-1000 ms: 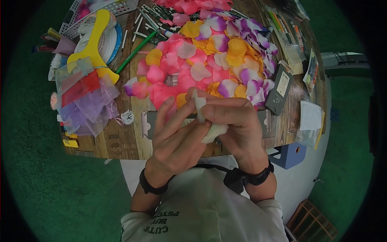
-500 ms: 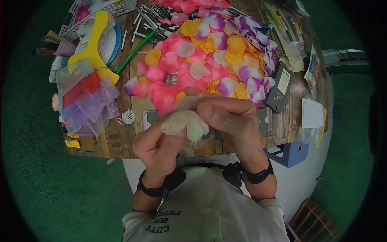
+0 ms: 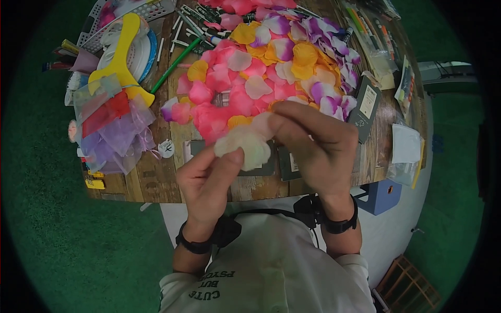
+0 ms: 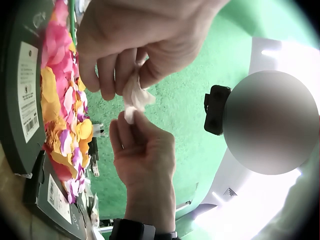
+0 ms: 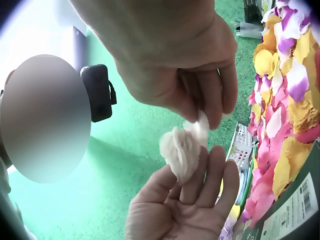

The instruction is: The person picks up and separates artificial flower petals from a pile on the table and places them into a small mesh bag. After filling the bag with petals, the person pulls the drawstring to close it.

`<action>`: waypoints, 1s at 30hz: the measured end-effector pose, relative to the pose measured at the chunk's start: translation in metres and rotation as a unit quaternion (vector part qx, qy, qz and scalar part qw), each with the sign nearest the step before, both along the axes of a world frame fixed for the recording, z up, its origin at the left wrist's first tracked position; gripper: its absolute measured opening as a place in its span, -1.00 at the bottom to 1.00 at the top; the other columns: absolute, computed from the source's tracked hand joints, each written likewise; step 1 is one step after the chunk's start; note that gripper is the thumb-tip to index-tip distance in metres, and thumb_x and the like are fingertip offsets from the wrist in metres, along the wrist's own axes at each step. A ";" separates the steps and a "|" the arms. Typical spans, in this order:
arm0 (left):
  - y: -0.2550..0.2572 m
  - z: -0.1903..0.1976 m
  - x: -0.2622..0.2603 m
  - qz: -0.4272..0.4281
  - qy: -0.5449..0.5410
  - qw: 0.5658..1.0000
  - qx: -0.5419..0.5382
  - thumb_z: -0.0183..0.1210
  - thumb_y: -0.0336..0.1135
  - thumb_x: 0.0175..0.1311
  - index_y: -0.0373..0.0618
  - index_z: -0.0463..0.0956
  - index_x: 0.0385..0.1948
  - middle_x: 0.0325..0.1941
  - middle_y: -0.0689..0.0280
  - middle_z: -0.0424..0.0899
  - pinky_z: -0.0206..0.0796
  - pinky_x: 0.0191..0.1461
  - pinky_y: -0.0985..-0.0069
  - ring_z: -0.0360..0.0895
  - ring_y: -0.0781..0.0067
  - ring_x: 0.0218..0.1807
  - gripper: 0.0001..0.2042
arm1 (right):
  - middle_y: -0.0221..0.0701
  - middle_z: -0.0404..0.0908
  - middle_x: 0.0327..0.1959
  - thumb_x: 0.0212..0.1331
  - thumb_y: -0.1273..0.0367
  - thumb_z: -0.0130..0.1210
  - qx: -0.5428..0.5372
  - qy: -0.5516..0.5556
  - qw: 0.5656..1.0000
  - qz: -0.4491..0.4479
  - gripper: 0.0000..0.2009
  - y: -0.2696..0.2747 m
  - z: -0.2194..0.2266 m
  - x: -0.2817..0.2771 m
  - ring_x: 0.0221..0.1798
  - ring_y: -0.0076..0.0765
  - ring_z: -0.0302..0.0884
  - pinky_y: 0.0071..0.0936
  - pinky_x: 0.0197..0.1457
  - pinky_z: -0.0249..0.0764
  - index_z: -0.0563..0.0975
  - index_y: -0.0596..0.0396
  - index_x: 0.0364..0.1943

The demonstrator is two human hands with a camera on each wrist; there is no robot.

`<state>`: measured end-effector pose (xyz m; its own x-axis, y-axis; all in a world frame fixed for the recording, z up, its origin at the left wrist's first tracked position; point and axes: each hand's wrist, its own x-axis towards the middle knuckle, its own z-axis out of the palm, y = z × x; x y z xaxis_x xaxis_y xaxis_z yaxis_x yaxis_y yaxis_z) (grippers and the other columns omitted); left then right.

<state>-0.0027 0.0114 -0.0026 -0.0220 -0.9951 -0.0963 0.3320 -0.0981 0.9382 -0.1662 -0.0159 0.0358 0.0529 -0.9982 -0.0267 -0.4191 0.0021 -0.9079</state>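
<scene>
Between thumb and fingers my left hand (image 3: 203,183) pinches a bunch of whitish fabric petals (image 3: 250,151), held up in front of the pile of artificial petals (image 3: 237,68). My right hand (image 3: 324,148) pinches a thin pale petal (image 3: 262,125) at the bunch's upper right side. In the right wrist view the bunch (image 5: 181,152) shows many ruffled layers, and the pale petal (image 5: 202,127) spans from it to the right fingertips. Pink, orange, white and purple petals make up the pile.
Dark labelled boxes (image 3: 364,108) lie by the pile's near edge and right side. To the left are a yellow plastic piece (image 3: 119,65), purple mesh bags (image 3: 117,141) and a white basket (image 3: 133,8). A green stick (image 3: 175,67) and several pens lie behind.
My left hand has turned, so its thumb now lies on the near face of the bunch. My right hand has drawn away to the right, pinching the pale petal.
</scene>
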 end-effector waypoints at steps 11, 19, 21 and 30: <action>-0.001 -0.006 -0.014 0.048 -0.072 0.995 -0.049 0.08 -0.49 0.24 -0.36 0.50 -0.10 -0.19 0.29 0.60 0.33 -0.11 0.67 0.49 0.65 -0.21 -0.78 | -0.19 0.62 -0.41 -0.13 0.61 0.15 -0.263 0.026 0.964 -0.025 -0.83 0.012 -0.010 0.020 -0.27 -0.21 0.61 -0.07 0.11 0.36 0.56 0.33 -0.36; 0.000 -0.006 -0.014 0.044 0.142 0.984 0.099 0.05 -0.54 0.20 -0.44 0.48 -0.13 -0.15 0.18 0.60 0.32 -0.03 0.63 0.52 0.54 -0.14 -0.77 | -0.20 0.60 -0.43 -0.13 0.62 0.16 -0.324 0.083 0.941 -0.061 -0.80 0.010 -0.027 0.021 -0.33 -0.24 0.61 -0.17 0.07 0.41 0.52 0.32 -0.32; 0.000 -0.008 -0.011 0.036 0.149 0.983 0.104 0.05 -0.53 0.19 -0.44 0.48 -0.13 -0.15 0.17 0.60 0.32 -0.03 0.62 0.52 0.54 -0.14 -0.77 | -0.20 0.61 -0.42 -0.12 0.62 0.16 -0.315 0.082 0.944 -0.055 -0.77 0.011 -0.027 0.021 -0.32 -0.27 0.61 -0.22 0.05 0.43 0.52 0.32 -0.28; 0.000 -0.008 -0.006 -0.019 0.155 0.982 0.103 0.09 -0.47 0.21 -0.42 0.48 -0.12 -0.15 0.19 0.60 0.31 -0.02 0.62 0.51 0.56 -0.13 -0.75 | -0.23 0.65 -0.33 -0.01 0.50 0.20 0.024 -0.126 0.991 -0.049 -0.65 0.015 -0.021 0.011 -0.27 -0.55 0.55 -0.60 -0.22 0.48 0.50 0.29 -0.08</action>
